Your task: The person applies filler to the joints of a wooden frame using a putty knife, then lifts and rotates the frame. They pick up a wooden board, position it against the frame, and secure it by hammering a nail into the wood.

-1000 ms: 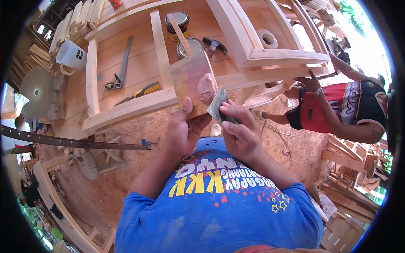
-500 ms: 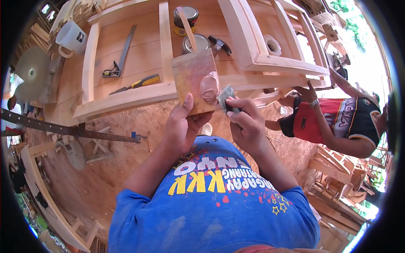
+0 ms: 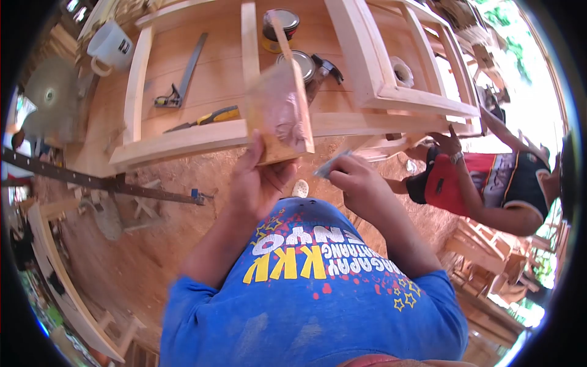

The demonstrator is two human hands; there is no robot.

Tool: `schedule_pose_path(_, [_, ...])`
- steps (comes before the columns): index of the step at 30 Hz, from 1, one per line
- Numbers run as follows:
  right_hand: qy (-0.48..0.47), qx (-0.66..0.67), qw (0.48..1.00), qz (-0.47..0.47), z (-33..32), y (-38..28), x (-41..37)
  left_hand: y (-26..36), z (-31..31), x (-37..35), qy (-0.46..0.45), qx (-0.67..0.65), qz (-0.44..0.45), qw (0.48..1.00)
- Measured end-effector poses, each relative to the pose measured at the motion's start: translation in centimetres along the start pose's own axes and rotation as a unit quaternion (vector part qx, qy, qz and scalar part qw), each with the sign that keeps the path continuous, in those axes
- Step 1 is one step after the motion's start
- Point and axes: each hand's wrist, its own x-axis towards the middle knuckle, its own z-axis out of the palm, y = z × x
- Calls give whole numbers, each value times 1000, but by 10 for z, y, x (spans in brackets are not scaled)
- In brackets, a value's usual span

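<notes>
My left hand [image 3: 260, 183] grips the lower end of a small wooden board [image 3: 276, 113], which is tilted and slightly blurred. Pinkish paste lies on the board's face. My right hand [image 3: 358, 180] is closed on a thin grey-green scraper [image 3: 332, 165], just right of the board and apart from it. Beyond the board, a wooden stick [image 3: 282, 40] stands near two cans, one with a yellow label [image 3: 281, 27] and one with a silver lid [image 3: 299, 63]. A hammer [image 3: 328, 67] lies beside them.
Wooden frame pieces [image 3: 183, 142] span the bench. On it are a combination square [image 3: 186, 76], a yellow-black knife [image 3: 211, 117] and a white pitcher [image 3: 110, 49]. A person in a red and black shirt [image 3: 468, 180] stands at the right, hands near the frame.
The board has tilted, turning its face more edge-on. My right hand and the scraper have moved slightly down, away from the paste. The bench has shifted slightly right in view.
</notes>
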Motion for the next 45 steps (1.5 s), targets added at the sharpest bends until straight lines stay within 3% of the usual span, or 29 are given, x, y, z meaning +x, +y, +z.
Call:
schedule_pose_path(1, [-51,10,998,19,0,4,-1,8,1,2,-54,-17,1,998])
schedule_pose_path(4, [140,128,978,88,-26,1,5,27,13,-3,-37,82,29,996])
schedule_pose_path(5, [179,151,969,82,-46,-2,15,38,-4,1,-147,59,-31,987])
schedule_pose_path(6, [252,297,912,127,-54,-7,20,35,-15,2,-101,98,-44,989])
schedule_pose_path(7, [292,349,875,164,-64,-9,26,29,-12,-2,-55,136,-56,988])
schedule_pose_path(8, [297,377,867,135,-65,-4,33,24,-11,-6,-8,173,-67,983])
schedule_pose_path(10, [304,427,848,75,-63,9,47,10,-11,-10,-4,177,-108,978])
schedule_pose_path(11, [292,369,876,111,-56,16,50,0,-8,-12,-5,164,-118,979])
schedule_pose_path(14, [258,320,888,204,-26,24,41,-6,-14,-20,-29,151,-148,977])
schedule_pose_path(17, [176,201,954,139,-22,27,23,2,-22,-28,-48,113,-154,980])
schedule_pose_path(19, [89,74,980,159,-19,31,13,8,-36,-32,-50,44,-147,987])
schedule_pose_path(21, [25,-29,985,168,-9,42,3,19,-39,-30,19,45,-72,996])
schedule_pose_path(22, [38,2,982,186,-4,40,0,27,-42,-28,52,44,-36,997])
schedule_pose_path(26, [100,120,960,231,10,29,-3,71,-74,-14,101,369,-38,923])
schedule_pose_path(30, [161,139,944,254,14,17,3,78,-110,1,147,425,-65,891])
schedule_pose_path(34, [239,59,940,236,17,14,10,86,-127,6,172,321,-67,929])
schedule_pose_path(37, [285,132,916,250,19,17,19,81,-119,2,254,169,19,952])
schedule_pose_path(40, [320,172,903,229,20,21,29,82,-149,1,246,114,52,961])
schedule_pose_path(45, [294,201,911,211,12,9,68,83,-127,11,263,124,88,953])
